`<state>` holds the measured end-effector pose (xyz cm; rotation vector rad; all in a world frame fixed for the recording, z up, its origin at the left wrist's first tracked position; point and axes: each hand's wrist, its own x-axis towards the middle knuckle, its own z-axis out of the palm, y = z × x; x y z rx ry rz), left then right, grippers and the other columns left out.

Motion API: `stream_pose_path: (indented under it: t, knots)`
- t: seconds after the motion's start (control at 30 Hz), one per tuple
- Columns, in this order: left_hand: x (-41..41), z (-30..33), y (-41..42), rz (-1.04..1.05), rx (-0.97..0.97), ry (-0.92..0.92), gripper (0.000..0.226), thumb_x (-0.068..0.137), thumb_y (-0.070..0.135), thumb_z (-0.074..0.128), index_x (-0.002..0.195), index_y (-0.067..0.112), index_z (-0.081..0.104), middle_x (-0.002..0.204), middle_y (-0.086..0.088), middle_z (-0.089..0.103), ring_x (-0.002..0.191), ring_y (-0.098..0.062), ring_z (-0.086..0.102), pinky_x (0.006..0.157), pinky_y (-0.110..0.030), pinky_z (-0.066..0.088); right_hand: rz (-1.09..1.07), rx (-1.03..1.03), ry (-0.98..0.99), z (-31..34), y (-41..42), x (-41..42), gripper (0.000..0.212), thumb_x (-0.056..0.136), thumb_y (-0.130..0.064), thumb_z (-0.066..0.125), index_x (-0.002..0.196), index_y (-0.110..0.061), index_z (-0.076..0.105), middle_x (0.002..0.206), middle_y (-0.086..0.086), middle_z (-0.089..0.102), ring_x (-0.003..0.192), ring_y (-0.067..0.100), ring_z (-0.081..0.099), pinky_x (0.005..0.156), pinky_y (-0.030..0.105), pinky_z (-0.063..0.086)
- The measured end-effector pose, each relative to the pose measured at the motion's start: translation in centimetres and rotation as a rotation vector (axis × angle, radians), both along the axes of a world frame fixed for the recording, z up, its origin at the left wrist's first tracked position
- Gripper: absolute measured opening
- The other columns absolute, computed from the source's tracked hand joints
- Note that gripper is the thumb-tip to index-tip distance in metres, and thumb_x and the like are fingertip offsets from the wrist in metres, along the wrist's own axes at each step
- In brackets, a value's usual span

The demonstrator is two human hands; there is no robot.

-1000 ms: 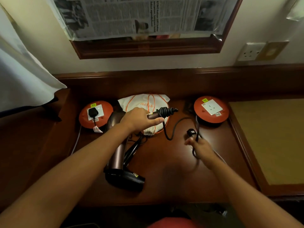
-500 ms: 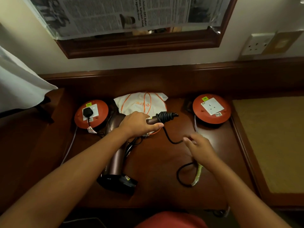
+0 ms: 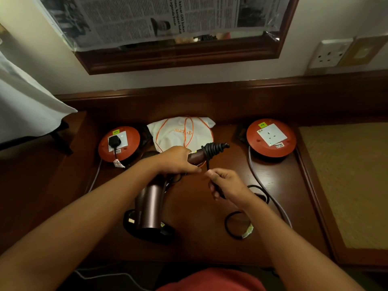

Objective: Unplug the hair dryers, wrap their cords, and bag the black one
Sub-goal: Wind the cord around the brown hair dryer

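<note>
Now the left hand (image 3: 178,159) is clenching the handle of the bronze hair dryer (image 3: 150,204), its barrel pointing down toward the person, while the right hand (image 3: 225,183) is pinching that dryer's black cord (image 3: 233,224) just below the ribbed strain relief (image 3: 214,149). Half a second ago the right hand was hovering flat and released over the cord; since then it has closed its grip and drawn the cord up against the handle. Slack is looping on the bench (image 3: 199,244) beside the right wrist, with a pale tag on the loop. Under the barrel a black hair dryer (image 3: 147,233) is lying on the bench, its black plug (image 3: 114,141) sitting in the left orange socket reel (image 3: 119,143). The right orange socket reel (image 3: 270,137) is showing a bare socket and a label reading "5 METERS". Behind the hands a white drawstring bag (image 3: 180,133) with orange cords and mirrored orange lettering is resting. Newspaper (image 3: 159,17) is covering the mirror; "GRS bukan" is legible.
</note>
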<state>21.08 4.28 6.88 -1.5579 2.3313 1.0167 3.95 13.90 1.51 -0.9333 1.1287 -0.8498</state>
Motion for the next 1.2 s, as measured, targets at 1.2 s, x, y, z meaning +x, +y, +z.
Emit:
stream_pose_path:
  t: [1.2]
  knots:
    - [-1.2,-3.7,-2.8,-0.357,-0.345,-0.334,0.033,0.082,0.043,0.06,0.096,0.014,0.055,0.081,-0.002,0.053,0.069,-0.022,0.052,0.058,-0.029,0.034,0.403,-0.347,1.247,3.2,-14.8,-2.0,0.032,0.084,-0.043,0.066,0.089,-0.012,0.069,0.085,0.004,0.065,0.079,0.022,0.058,0.07,0.037,0.052]
